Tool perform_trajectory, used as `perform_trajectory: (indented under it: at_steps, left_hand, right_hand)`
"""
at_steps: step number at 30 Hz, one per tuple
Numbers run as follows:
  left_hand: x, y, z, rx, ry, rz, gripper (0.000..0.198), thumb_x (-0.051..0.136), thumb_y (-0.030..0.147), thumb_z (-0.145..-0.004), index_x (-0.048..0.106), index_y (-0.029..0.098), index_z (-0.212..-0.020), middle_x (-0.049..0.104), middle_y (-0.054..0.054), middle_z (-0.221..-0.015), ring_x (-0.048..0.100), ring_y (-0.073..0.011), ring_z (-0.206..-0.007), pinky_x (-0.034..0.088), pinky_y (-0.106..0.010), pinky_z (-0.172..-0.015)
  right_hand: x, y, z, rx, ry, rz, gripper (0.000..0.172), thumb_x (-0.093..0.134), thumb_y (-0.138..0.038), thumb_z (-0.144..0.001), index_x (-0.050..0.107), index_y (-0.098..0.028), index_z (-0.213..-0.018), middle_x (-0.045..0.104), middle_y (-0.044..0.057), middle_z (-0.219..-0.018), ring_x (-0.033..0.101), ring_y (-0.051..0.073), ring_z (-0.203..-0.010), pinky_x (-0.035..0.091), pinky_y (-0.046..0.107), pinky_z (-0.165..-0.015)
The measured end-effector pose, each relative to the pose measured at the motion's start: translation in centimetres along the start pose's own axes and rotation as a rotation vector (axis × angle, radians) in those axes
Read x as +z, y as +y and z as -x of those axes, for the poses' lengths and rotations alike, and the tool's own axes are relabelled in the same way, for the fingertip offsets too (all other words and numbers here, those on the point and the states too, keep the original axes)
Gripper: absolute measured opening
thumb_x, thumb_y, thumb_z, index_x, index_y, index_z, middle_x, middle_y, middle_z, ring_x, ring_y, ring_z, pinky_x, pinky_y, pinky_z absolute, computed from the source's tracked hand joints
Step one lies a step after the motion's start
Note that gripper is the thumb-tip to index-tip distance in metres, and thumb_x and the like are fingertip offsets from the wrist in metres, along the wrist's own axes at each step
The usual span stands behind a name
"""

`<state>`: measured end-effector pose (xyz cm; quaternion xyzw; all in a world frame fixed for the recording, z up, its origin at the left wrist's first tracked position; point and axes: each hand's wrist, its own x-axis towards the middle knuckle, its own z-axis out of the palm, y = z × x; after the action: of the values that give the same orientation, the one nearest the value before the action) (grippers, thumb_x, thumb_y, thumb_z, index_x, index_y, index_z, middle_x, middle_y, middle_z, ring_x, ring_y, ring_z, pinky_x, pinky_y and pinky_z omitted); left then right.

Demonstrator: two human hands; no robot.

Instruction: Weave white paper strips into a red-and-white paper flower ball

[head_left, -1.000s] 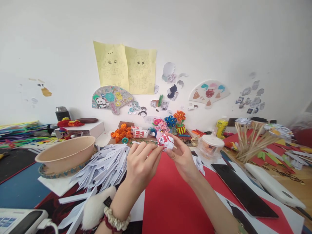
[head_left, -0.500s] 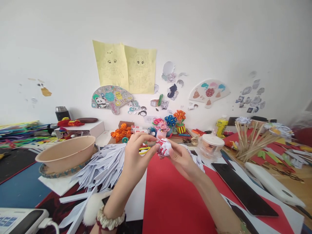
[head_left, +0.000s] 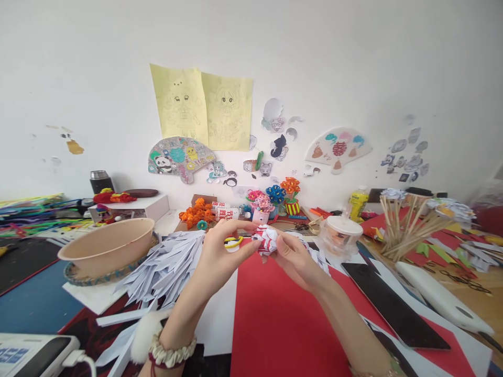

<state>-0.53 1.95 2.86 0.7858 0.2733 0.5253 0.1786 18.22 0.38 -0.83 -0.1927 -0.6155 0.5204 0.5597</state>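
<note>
A small red and white folded paper piece (head_left: 265,239) is held up between both hands, above the far end of a red sheet (head_left: 283,314). My left hand (head_left: 228,243) grips its left side between thumb and fingers. Around its right side, the fingers and thumb of my right hand (head_left: 296,259) are closed. Yellow-handled scissors (head_left: 233,241) show partly behind my left hand. A pile of folded white paper strips (head_left: 165,267) lies to the left of my left forearm.
A beige basin (head_left: 108,246) stands at the left on a woven mat. To the right are a lidded cup (head_left: 341,233), a black phone-like slab (head_left: 393,303), a white power bank (head_left: 442,296) and wooden sticks (head_left: 404,225). Paper flowers (head_left: 291,193) stand by the wall.
My left wrist has dropped slightly and shifted left. The paper piece has turned a little between the fingers, and more of its red and white folds show.
</note>
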Motion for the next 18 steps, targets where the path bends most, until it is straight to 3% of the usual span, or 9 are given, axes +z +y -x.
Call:
perform_trajectory:
  at_steps: [6,18]
  left_hand:
    - [0.05,0.09,0.0,-0.029,-0.012,0.016,0.015,0.075,0.027,-0.083,0.073,0.026,-0.097,0.077,-0.002,-0.099,0.068,-0.0206,-0.09,0.051,-0.033,-0.078]
    - [-0.13,0.2,0.01,-0.047,-0.026,0.038,0.014,0.076,0.029,-0.082,0.073,0.026,-0.095,0.077,-0.001,-0.1,0.068,-0.0207,-0.09,0.049,-0.033,-0.078]
  right_hand:
    - [-0.18,0.1,0.01,0.005,-0.024,-0.011,0.044,0.06,-0.052,-0.095,0.066,-0.022,-0.127,0.067,0.007,-0.094,0.06,0.02,-0.083,0.049,0.034,-0.074]
    - [-0.27,0.23,0.07,0.014,-0.026,-0.02,0.042,0.06,-0.048,-0.096,0.065,-0.022,-0.129,0.066,0.009,-0.102,0.058,0.019,-0.083,0.048,0.033,-0.075]
